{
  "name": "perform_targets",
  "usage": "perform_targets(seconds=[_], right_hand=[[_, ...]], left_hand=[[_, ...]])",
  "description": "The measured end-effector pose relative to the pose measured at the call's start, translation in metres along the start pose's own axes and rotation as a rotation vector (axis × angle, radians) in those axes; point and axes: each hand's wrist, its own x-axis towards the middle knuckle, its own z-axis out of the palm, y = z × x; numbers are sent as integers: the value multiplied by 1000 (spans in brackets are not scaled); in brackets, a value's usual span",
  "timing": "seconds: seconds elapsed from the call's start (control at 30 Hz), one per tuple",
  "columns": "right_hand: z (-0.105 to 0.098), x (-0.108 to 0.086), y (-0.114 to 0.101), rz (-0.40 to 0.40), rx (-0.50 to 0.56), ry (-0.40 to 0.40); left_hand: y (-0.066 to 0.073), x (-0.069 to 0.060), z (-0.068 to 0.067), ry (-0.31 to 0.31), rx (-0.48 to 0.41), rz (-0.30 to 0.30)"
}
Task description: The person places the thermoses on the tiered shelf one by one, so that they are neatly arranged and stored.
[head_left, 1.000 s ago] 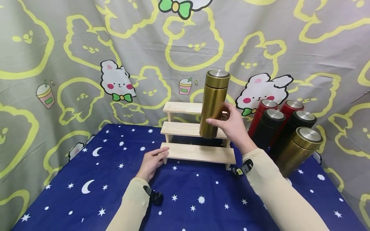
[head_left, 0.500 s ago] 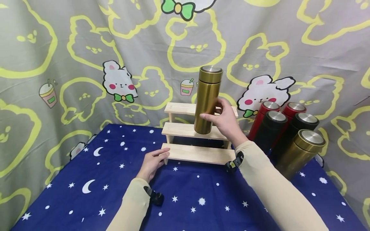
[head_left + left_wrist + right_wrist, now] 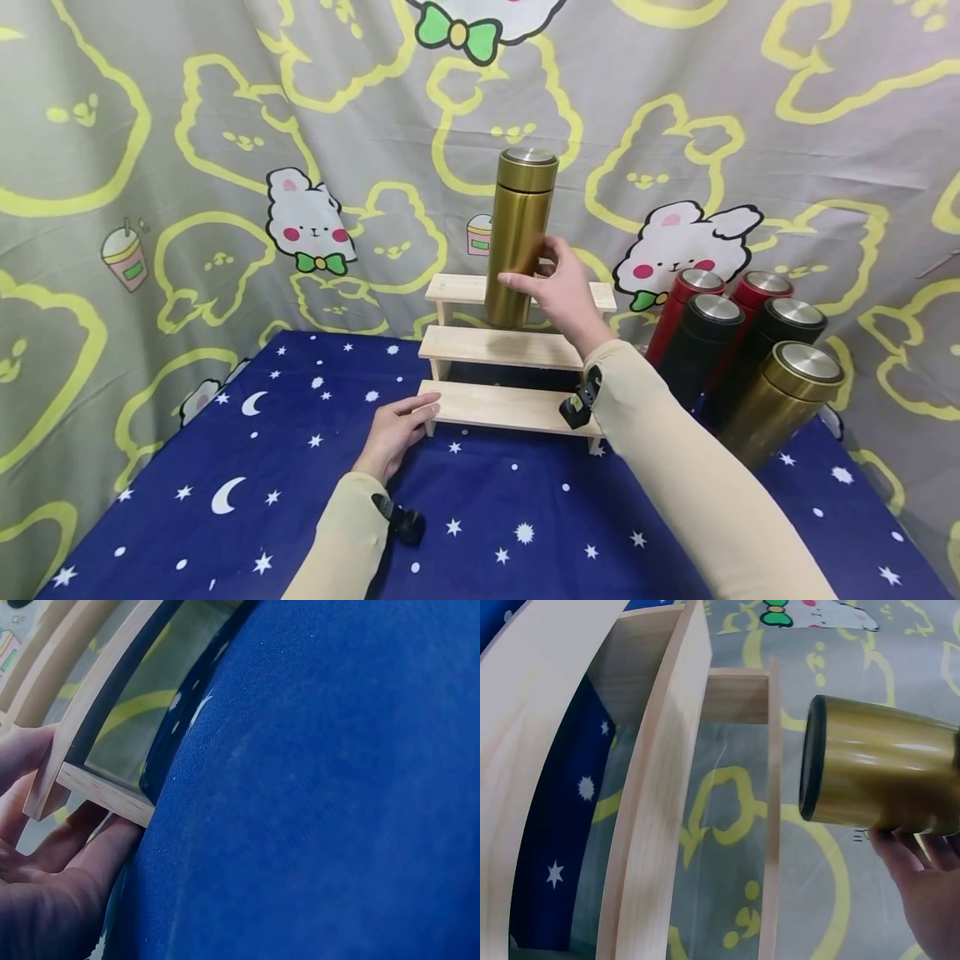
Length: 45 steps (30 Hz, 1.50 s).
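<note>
A gold thermos flask [image 3: 519, 225] with a silver-topped lid stands upright in the air, held from its right side by my right hand [image 3: 561, 287]. In the right wrist view the dark base of the gold flask [image 3: 814, 761] is apart from the shelves of the wooden three-step rack [image 3: 510, 346]. My left hand [image 3: 393, 429] is at the left end of the lowest step. From the left wrist view, its thumb lies on the board and its fingers [image 3: 112, 844] curl underneath by the leg, gripping the rack [image 3: 105, 796].
To the right, two red flasks [image 3: 697, 283], two black flasks [image 3: 701, 350] and another gold flask [image 3: 783, 404] stand close together. A blue star-printed cloth [image 3: 300, 467] covers the table. Behind the rack hangs a grey patterned curtain [image 3: 405, 150].
My right hand has carried the gold flask leftward and upward, from in front of the middle step to in front of the top one. The left hand keeps its place on the rack.
</note>
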Motion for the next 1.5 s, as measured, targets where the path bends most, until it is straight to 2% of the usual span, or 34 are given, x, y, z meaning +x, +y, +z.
perform_targets(seconds=[0.23,0.7,1.03,1.5], right_hand=[[8,14,2,0,34,3],[17,47,-1,-9,0,26],[28,53,11,16,-4,49],[33,60,11,28,0,75]], left_hand=[[-2,0,-1,-3,5,13],[-1,-2,-4,8,16,13],[-8,-3,-3,10,19,-3],[-4,-1,-1,12,18,11]])
